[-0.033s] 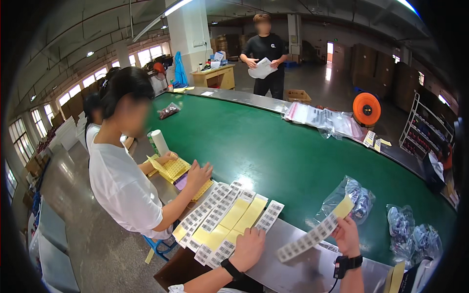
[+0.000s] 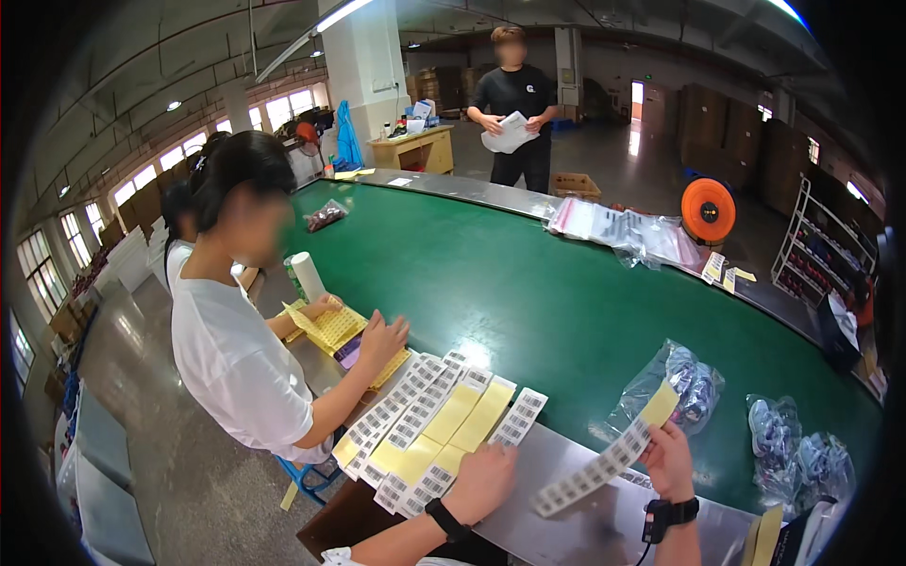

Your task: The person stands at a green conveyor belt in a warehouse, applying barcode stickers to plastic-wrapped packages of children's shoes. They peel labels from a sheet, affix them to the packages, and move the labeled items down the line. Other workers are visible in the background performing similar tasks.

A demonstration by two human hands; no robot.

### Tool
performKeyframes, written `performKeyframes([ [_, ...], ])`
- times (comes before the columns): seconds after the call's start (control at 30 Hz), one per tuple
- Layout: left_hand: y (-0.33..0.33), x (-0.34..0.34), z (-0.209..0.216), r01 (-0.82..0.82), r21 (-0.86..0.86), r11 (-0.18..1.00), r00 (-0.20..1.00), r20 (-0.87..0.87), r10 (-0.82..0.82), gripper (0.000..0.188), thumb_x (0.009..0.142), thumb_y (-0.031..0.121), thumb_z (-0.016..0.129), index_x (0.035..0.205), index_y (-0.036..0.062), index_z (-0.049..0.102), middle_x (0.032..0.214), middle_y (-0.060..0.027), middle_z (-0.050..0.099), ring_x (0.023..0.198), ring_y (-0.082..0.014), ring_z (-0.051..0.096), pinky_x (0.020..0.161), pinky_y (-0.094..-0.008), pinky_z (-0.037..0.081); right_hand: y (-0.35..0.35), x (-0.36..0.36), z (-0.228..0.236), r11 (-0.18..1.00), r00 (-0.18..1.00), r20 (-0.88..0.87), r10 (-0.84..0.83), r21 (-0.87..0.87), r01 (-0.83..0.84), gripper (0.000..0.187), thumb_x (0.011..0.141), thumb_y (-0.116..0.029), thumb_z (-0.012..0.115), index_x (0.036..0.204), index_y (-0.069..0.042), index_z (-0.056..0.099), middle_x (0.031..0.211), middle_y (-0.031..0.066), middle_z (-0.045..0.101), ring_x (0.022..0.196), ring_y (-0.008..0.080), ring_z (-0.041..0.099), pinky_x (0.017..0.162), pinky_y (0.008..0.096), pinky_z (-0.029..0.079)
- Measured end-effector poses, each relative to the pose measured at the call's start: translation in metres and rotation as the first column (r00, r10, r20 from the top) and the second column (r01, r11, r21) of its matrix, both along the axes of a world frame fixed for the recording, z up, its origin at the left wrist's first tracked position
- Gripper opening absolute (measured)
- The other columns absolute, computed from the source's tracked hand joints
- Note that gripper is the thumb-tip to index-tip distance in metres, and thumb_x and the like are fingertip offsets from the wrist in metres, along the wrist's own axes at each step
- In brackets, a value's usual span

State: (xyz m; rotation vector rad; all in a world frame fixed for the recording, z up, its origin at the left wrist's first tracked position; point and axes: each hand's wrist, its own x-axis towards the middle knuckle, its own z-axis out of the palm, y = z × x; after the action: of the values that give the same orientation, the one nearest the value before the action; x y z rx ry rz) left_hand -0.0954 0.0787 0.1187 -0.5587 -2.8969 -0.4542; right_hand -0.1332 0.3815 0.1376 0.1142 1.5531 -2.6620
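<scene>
My left hand (image 2: 481,479), with a black wristband, lies flat on a fan of label strips (image 2: 444,420), white barcode stickers on yellow backing, spread on the metal table edge (image 2: 566,453). My right hand (image 2: 670,457), wearing a black watch, pinches one long label strip (image 2: 604,462) and holds it up at a slant above the table. Its yellow end points toward a clear bag of dark parts (image 2: 681,387) on the green belt (image 2: 528,283).
A co-worker in a white shirt (image 2: 236,358) stands at my left, hands on yellow sheets (image 2: 332,327) beside a white roll (image 2: 307,274). More clear bags (image 2: 802,457) lie at right. Across the belt lie plastic bags (image 2: 623,226) and an orange spool (image 2: 708,209); a person in black (image 2: 514,94) holds paper.
</scene>
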Motion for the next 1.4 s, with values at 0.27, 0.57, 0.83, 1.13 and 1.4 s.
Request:
performKeyframes([
  [0.27, 0.095, -0.060, 0.065, 0.226, 0.723, 0.653, 0.868, 0.154, -0.472, 0.037, 0.088, 0.016, 0.061, 0.121, 0.0046, 0.048, 0.075, -0.0102, 0.062, 0.066, -0.0225, 0.060, 0.062, -0.0313, 0.046, -0.018, 0.017, 0.009, 0.977, 0.982, -0.082, -0.172, 0.112, 0.180, 0.038, 0.085, 0.004, 0.053, 0.121, -0.001, 0.046, 0.096, 0.0082, 0.064, 0.077, 0.0114, 0.061, 0.065, 0.0219, 0.047],
  [0.57, 0.182, -0.103, -0.023, -0.159, 0.970, 0.181, 0.711, 0.240, -0.661, 0.034, 0.091, 0.010, 0.058, 0.123, 0.0066, 0.047, 0.066, 0.0038, 0.051, 0.061, -0.0031, 0.045, 0.054, -0.0209, 0.035, 0.009, -0.002, -0.015, 0.856, 0.883, -0.184, -0.433, 0.223, 0.466, 0.059, 0.084, 0.005, 0.054, 0.137, -0.008, 0.030, 0.073, 0.0044, 0.060, 0.061, 0.0068, 0.054, 0.054, 0.0196, 0.039],
  [0.83, 0.186, -0.100, -0.081, -0.158, 0.956, 0.246, 0.814, 0.267, -0.516, 0.011, 0.091, 0.010, 0.057, 0.099, 0.0055, 0.050, 0.073, 0.0036, 0.049, 0.066, -0.0028, 0.044, 0.056, -0.0188, 0.035, 0.012, -0.001, -0.082, 0.828, 0.898, -0.106, -0.428, 0.353, 0.436, 0.015, 0.084, 0.003, 0.056, 0.098, -0.001, 0.054, 0.072, 0.0017, 0.057, 0.062, 0.0048, 0.052, 0.055, 0.0185, 0.039],
  [1.13, 0.185, -0.103, -0.067, -0.109, 0.948, 0.300, 0.745, 0.277, -0.606, 0.019, 0.091, 0.017, 0.059, 0.102, 0.0017, 0.063, 0.072, 0.0014, 0.055, 0.067, -0.0046, 0.047, 0.060, -0.0220, 0.040, 0.027, -0.007, -0.094, 0.807, 0.914, -0.102, -0.393, 0.437, 0.396, 0.012, 0.084, 0.003, 0.055, 0.094, 0.005, 0.062, 0.084, 0.0049, 0.062, 0.074, 0.0079, 0.057, 0.066, 0.0197, 0.045],
  [1.4, 0.185, -0.104, -0.081, -0.107, 0.957, 0.268, 0.817, 0.238, -0.525, 0.023, 0.090, 0.015, 0.059, 0.105, -0.0007, 0.063, 0.087, -0.0081, 0.067, 0.076, -0.0096, 0.059, 0.068, -0.0249, 0.047, 0.020, -0.007, -0.085, 0.820, 0.930, -0.073, -0.359, 0.451, 0.352, 0.014, 0.081, 0.005, 0.060, 0.094, 0.005, 0.063, 0.081, 0.0042, 0.061, 0.072, 0.0083, 0.057, 0.064, 0.0196, 0.046],
])
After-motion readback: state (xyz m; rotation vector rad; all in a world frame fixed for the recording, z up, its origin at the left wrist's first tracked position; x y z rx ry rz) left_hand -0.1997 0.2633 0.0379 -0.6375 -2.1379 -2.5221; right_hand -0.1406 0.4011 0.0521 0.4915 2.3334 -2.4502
